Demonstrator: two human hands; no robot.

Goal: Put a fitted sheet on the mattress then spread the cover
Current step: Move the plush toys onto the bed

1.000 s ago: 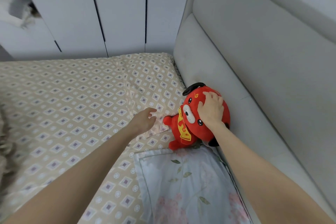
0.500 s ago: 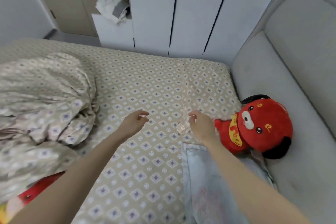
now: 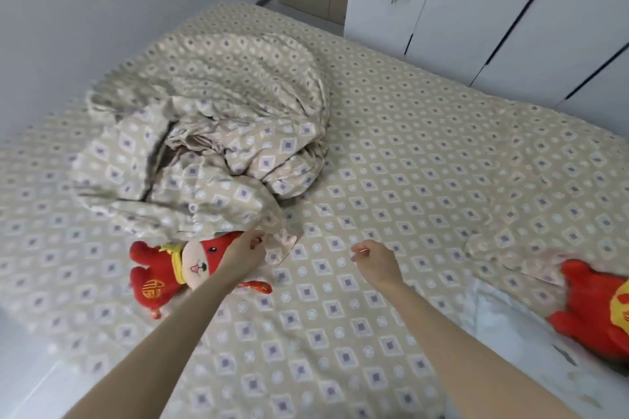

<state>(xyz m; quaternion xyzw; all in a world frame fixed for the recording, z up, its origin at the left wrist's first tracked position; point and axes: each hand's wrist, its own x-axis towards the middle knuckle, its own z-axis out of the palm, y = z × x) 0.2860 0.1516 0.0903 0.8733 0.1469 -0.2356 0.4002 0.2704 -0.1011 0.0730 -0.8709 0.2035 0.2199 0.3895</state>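
The beige diamond-patterned fitted sheet (image 3: 408, 153) lies stretched over the mattress. The cover (image 3: 218, 133), in the same pattern, is bunched in a heap on the left half of the bed. My left hand (image 3: 246, 250) is at the heap's near corner, fingers loosely curled beside the fabric edge; no cloth shows between them. My right hand (image 3: 377, 260) hovers over the bare sheet to the right, fingers loosely curled and holding nothing.
A red plush toy (image 3: 170, 269) lies partly under the cover's edge and my left wrist. A second red plush (image 3: 592, 309) and a floral pillow (image 3: 510, 333) are at the right. White wardrobe doors (image 3: 510, 10) stand behind the bed, a wall on the left.
My view swung left from the headboard to the heaped cover. My right hand left the red plush and now hangs free. My left hand moved left to the cover's corner.
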